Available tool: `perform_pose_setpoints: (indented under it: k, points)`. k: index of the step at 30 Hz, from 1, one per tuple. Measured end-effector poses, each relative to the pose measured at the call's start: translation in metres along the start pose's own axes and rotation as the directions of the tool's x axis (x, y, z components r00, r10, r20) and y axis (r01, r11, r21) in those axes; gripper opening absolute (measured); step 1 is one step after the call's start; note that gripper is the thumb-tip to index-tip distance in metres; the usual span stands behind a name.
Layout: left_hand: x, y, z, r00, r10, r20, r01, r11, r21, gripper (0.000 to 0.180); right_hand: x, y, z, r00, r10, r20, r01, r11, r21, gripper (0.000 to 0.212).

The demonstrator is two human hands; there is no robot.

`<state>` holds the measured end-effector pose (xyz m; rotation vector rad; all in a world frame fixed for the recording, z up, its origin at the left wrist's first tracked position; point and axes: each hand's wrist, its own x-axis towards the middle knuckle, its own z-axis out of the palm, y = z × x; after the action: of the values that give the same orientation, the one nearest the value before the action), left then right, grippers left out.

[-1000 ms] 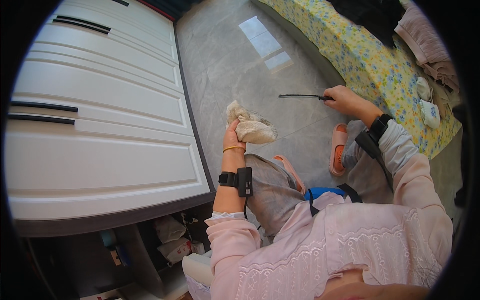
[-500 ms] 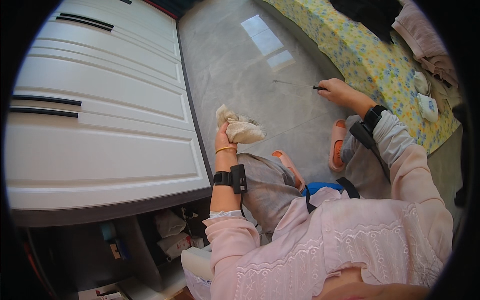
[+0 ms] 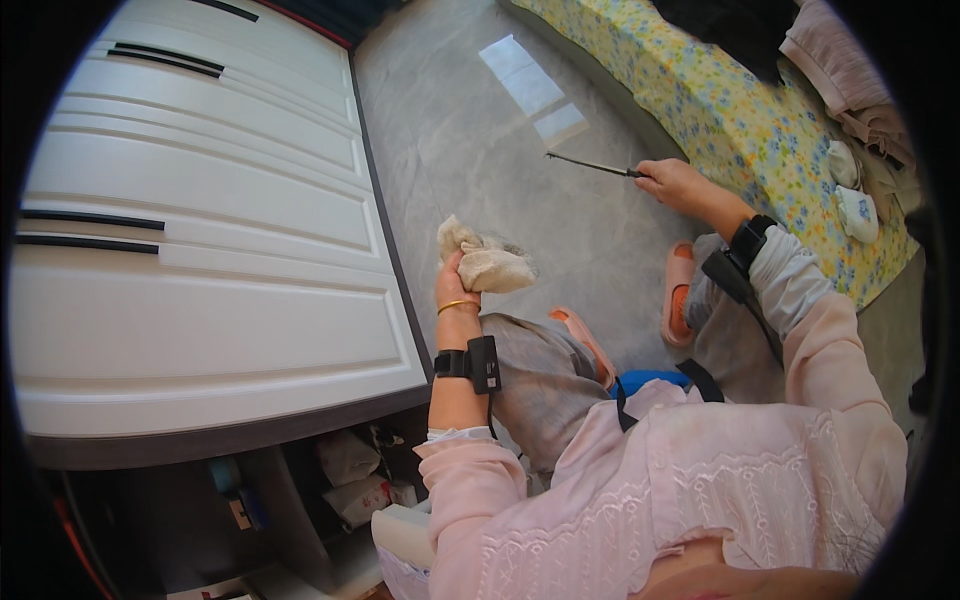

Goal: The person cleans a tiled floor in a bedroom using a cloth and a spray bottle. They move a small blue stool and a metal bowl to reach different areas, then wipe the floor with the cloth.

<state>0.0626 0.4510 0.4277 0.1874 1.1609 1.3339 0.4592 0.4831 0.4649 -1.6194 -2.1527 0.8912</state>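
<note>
My left hand (image 3: 452, 280) grips a crumpled cream-coloured cloth (image 3: 490, 262), its fingers mostly hidden under the folds. The cloth is held up in front of the white cabinet, with greyish patches on its right side. Out to the right, my right hand (image 3: 672, 184) is closed around the black handle of a thin, straight metal rod (image 3: 592, 165). The rod points left over the grey floor, and its small tip is too fine to make out. Cloth and rod are apart from each other.
A white cabinet (image 3: 220, 300) with black handles lines the left. Below it are dark open shelves (image 3: 270, 500) with packets. On the right, a yellow floral cover (image 3: 740, 160) bears folded clothes (image 3: 840, 80) and a white bundle (image 3: 857, 214). Pink slippers (image 3: 678, 295) are on the glossy floor (image 3: 430, 120).
The rod has turned slightly in my right hand and now looks darker, its tip a little higher. The cloth in my left hand sits slightly farther right and lower. The view has shifted slightly.
</note>
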Motion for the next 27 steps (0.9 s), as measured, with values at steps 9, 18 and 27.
perform_pose_setpoints:
  k: [9, 18, 27]
  points:
    - [0.0016, -0.0009, 0.0013, 1.000, 0.006, 0.017, -0.007, 1.000, 0.013, 0.034, 0.0030, 0.0089, 0.0043, 0.998, 0.018, -0.062, -0.022, 0.997, -0.071, 0.027]
    - [0.0023, -0.0016, -0.0011, 1.000, -0.001, 0.016, 0.001, 1.000, -0.005, 0.033, 0.0017, 0.0053, 0.0037, 0.997, 0.054, -0.063, -0.058, 0.997, -0.059, 0.025]
    - [0.0033, -0.0015, -0.0037, 1.000, -0.004, 0.026, 0.004, 1.000, 0.003, 0.032, -0.0012, 0.0025, 0.0045, 0.994, 0.038, -0.101, -0.044, 0.997, -0.058, 0.024]
